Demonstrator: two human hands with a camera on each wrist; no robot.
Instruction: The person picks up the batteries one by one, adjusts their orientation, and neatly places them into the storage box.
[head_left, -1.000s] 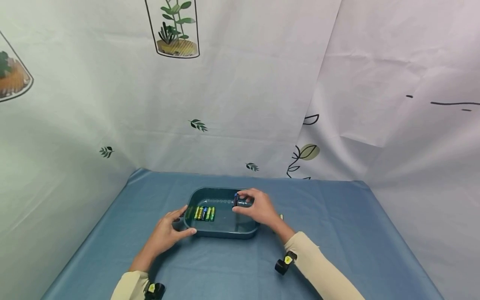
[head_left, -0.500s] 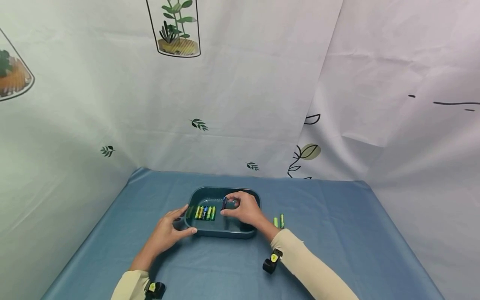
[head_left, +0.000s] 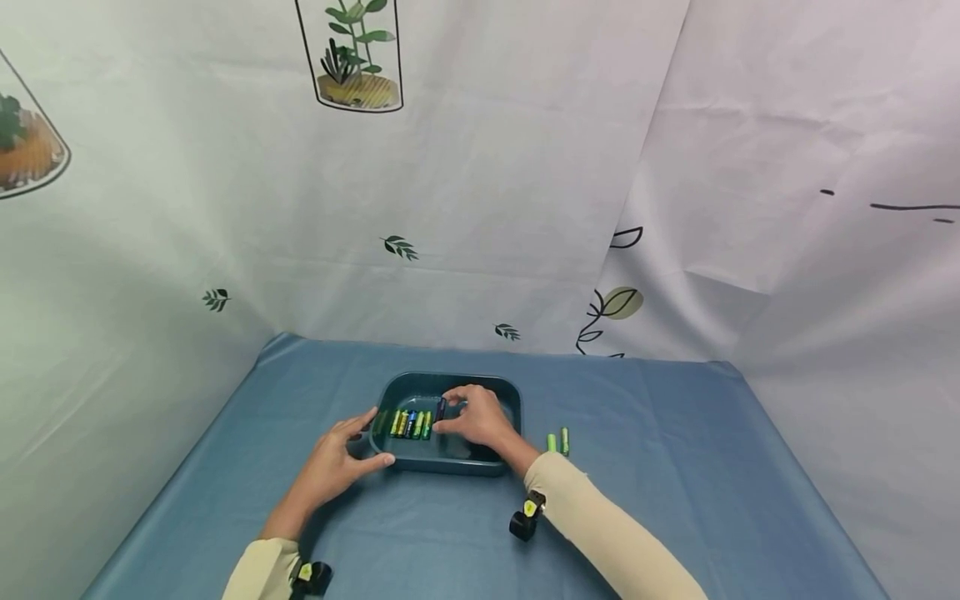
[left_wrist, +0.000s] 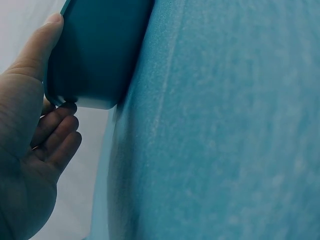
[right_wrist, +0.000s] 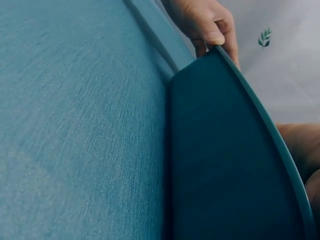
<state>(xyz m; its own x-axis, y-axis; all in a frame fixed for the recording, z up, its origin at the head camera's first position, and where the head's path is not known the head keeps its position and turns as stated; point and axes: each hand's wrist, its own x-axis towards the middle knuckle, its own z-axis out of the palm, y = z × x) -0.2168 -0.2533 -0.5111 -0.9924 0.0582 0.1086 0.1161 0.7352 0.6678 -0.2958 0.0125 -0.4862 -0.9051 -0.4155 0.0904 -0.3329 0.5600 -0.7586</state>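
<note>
A dark teal tray [head_left: 450, 467] with raised walls lies on the table. My left hand [head_left: 330, 467] grips its left end, thumb on the front rim and index finger at the left edge. The left wrist view shows the other fingers [left_wrist: 60, 132] loosely bent beside the end wall. Several green, yellow and blue batteries [head_left: 411, 424] lie side by side inside, toward the left. My right hand [head_left: 480, 417] reaches over the tray and pinches a dark battery [head_left: 440, 409] between thumb and fingers, just right of that row. In the right wrist view, the tray wall mostly hides this hand.
Two green batteries, one [head_left: 552, 442] partly behind the right sleeve and another [head_left: 565, 441] beside it, lie right of the tray. A blue cloth [head_left: 675, 467] covers the table. Pale printed sheets [head_left: 480, 183] hang behind and at the sides.
My right hand has moved left across the tray with the dark battery, up to the row. The two green batteries on the right have come into view. My left hand has stayed put.
</note>
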